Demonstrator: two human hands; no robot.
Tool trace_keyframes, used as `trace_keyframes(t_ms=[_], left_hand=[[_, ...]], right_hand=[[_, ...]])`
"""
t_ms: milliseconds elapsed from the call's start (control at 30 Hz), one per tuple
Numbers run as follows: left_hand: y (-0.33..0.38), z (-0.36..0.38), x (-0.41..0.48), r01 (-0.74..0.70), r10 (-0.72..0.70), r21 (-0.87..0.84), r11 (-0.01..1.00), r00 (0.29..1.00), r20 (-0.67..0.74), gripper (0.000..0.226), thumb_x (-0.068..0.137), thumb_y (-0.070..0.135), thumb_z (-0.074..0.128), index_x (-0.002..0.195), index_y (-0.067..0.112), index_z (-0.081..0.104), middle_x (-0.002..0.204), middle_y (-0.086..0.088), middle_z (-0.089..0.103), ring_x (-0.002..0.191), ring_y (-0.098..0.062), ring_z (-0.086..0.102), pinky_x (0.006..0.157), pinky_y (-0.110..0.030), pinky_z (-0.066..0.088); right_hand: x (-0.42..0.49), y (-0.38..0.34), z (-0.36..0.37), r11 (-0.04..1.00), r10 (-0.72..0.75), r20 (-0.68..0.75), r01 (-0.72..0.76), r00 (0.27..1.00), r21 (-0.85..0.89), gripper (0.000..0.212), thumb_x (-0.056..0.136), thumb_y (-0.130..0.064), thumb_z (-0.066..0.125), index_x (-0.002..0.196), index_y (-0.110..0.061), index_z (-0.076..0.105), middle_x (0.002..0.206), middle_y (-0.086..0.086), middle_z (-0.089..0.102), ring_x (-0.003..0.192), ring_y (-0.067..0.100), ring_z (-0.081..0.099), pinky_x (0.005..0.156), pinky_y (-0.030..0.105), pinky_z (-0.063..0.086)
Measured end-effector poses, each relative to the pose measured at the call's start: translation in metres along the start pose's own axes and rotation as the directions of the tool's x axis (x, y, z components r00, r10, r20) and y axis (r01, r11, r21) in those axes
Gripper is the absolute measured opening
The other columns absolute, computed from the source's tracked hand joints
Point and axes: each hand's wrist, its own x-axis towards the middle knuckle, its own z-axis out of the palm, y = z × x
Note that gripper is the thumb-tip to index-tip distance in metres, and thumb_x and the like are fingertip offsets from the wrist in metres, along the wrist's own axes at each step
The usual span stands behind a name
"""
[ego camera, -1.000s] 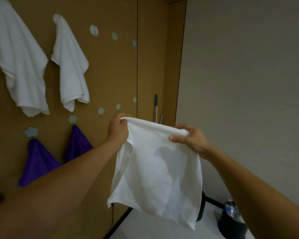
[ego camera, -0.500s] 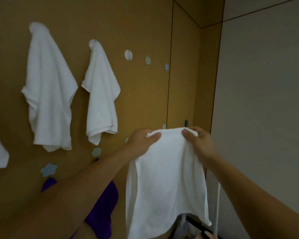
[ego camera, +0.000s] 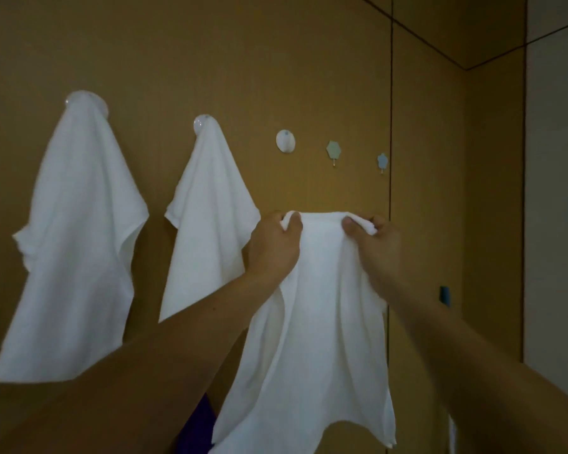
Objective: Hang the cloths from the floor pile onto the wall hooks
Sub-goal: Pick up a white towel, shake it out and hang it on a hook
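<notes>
White cloth (ego camera: pixel 312 339): held before the wall (ego camera: pixel 309 60) below the bare round hook (ego camera: pixel 285 141), top edge clamped in the curled fingers (ego camera: pixel 295 221) of left hand (ego camera: pixel 274 247) and right hand (ego camera: pixel 379 247); hanging step under way, next likely lifting that edge onto the hook.

Background surface: a brown panelled wall (ego camera: pixel 210 54), matt, evenly coloured. A thin dark vertical seam (ego camera: pixel 391 93) divides it from a narrower brown panel (ego camera: pixel 427 158) to the right. Beyond that panel stands a pale grey wall (ego camera: pixel 554 191), meeting it at a straight vertical edge. A small blue object (ego camera: pixel 444 294) sits low on the narrower panel; its nature cannot be determined. A white sliver (ego camera: pixel 452 432) shows near the bottom, unidentified.
</notes>
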Motion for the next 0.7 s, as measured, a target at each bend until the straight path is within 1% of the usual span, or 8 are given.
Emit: trace_keyframes(t_ms=[67,167,300,400,500,600,667,700], left_hand=[[0.005,0.011,0.031,-0.026,0.029,0.050,0.998,0.997,-0.070,0.029,0.097,0.041,0.047,0.088,0.015,0.059,0.077,0.007,0.056,0.077,-0.017,0.057,0.061,-0.026,0.040],[0.013,0.028,0.078,-0.056,0.073,0.117,0.992,0.986,-0.149,0.032,0.098,0.040,0.045,0.103,0.013,0.061,0.090,0.004,0.060,0.085,-0.016,0.057,0.069,-0.026,0.039],[0.027,0.037,0.134,-0.092,0.143,0.218,0.972,0.962,-0.234,0.027,0.099,0.040,0.042,0.095,0.018,0.057,0.085,0.007,0.058,0.080,-0.014,0.057,0.069,-0.028,0.042],[0.033,0.040,0.174,-0.091,0.181,0.304,0.948,0.942,-0.284,0.036,0.099,0.040,0.041,0.116,0.014,0.059,0.104,0.004,0.059,0.091,-0.013,0.054,0.075,-0.026,0.037],[0.039,0.036,0.209,-0.096,0.238,0.385,0.918,0.910,-0.339,0.041,0.099,0.037,0.045,0.125,0.008,0.056,0.120,-0.008,0.061,0.105,-0.023,0.057,0.079,-0.025,0.034],[0.034,0.023,0.231,-0.079,0.263,0.479,0.874,0.906,-0.331,0.033,0.095,0.034,0.051,0.117,0.010,0.057,0.108,-0.008,0.063,0.089,-0.019,0.056,0.073,-0.026,0.037],[0.026,0.016,0.235,-0.063,0.284,0.595,0.802,0.915,-0.286,0.025,0.093,0.033,0.054,0.108,0.014,0.055,0.090,0.002,0.056,0.070,-0.010,0.049,0.059,-0.024,0.036],[0.023,0.014,0.235,-0.061,0.301,0.646,0.761,0.915,-0.268,0.021,0.093,0.033,0.054,0.103,0.016,0.052,0.084,0.005,0.052,0.064,-0.006,0.045,0.052,-0.023,0.031]], right_hand=[[0.038,0.003,0.011,0.998,-0.025,0.003,0.025,1.000,0.057,0.009,0.086,-0.039,0.068,0.088,-0.031,0.064,0.086,-0.014,0.067,0.079,0.004,0.062,0.061,0.019,0.044],[0.093,0.007,0.026,0.986,-0.082,-0.003,0.082,0.997,0.143,0.012,0.084,-0.037,0.070,0.085,-0.026,0.065,0.085,-0.006,0.068,0.078,0.010,0.062,0.065,0.026,0.048],[0.160,-0.002,0.049,0.967,-0.157,-0.029,0.159,0.987,0.199,0.011,0.081,-0.034,0.071,0.078,-0.027,0.062,0.085,-0.008,0.067,0.079,0.012,0.062,0.069,0.027,0.049],[0.201,-0.014,0.068,0.959,-0.212,-0.055,0.219,0.976,0.182,0.018,0.081,-0.034,0.070,0.070,-0.030,0.057,0.074,-0.016,0.061,0.071,0.009,0.058,0.064,0.024,0.044],[0.234,-0.023,0.087,0.952,-0.258,-0.056,0.264,0.964,0.157,0.012,0.081,-0.036,0.069,0.081,-0.026,0.064,0.078,-0.010,0.065,0.076,0.014,0.063,0.068,0.028,0.049],[0.256,-0.026,0.107,0.955,-0.281,-0.029,0.283,0.959,0.092,0.019,0.083,-0.037,0.068,0.094,-0.022,0.068,0.083,-0.008,0.063,0.081,0.017,0.062,0.064,0.025,0.044],[0.263,-0.020,0.118,0.970,-0.240,0.021,0.239,0.971,0.043,0.024,0.082,-0.037,0.069,0.100,-0.021,0.068,0.087,-0.006,0.062,0.083,0.018,0.061,0.068,0.025,0.042],[0.266,-0.014,0.122,0.979,-0.204,0.040,0.202,0.978,0.039,0.020,0.081,-0.038,0.070,0.095,-0.023,0.067,0.086,-0.006,0.062,0.082,0.018,0.061,0.068,0.026,0.042]])
